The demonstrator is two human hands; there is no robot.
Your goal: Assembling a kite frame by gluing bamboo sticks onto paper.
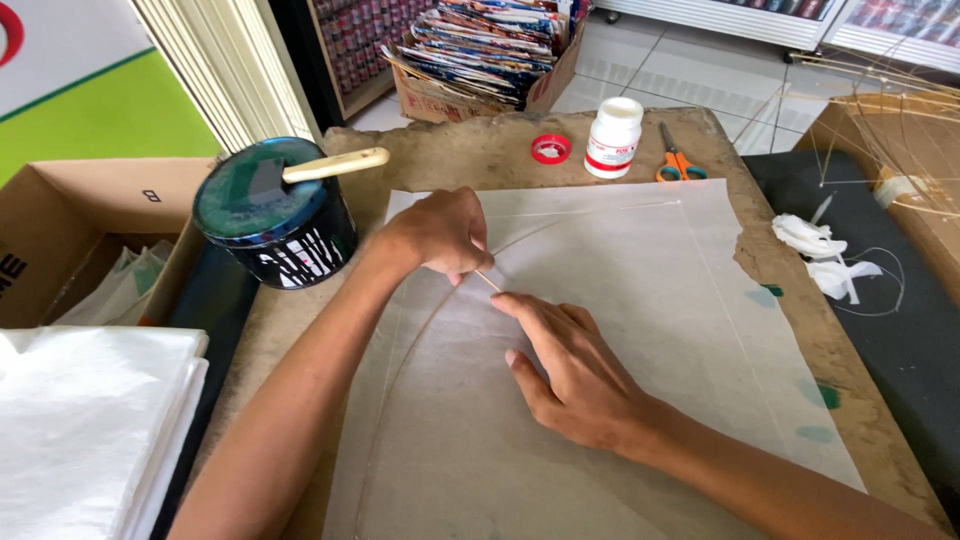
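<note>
A thin bamboo stick [487, 281] is pinched by the left hand [437, 235] near the bench's [470, 155] middle, atop translucent paper [640, 300]. The right hand [570, 370], fingers spread flat, is pressed on the paper just beside the stick's end.

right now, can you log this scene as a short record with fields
left hand: pinches a thin stick on the paper
right hand: flat on the paper sheet, fingertip by the stick
surface: worn board under the sheet
left of sheet: dark tin with a brush laid across its lid
far edge: white bottle, red cap, orange scissors
right side: crumpled white scraps
</note>
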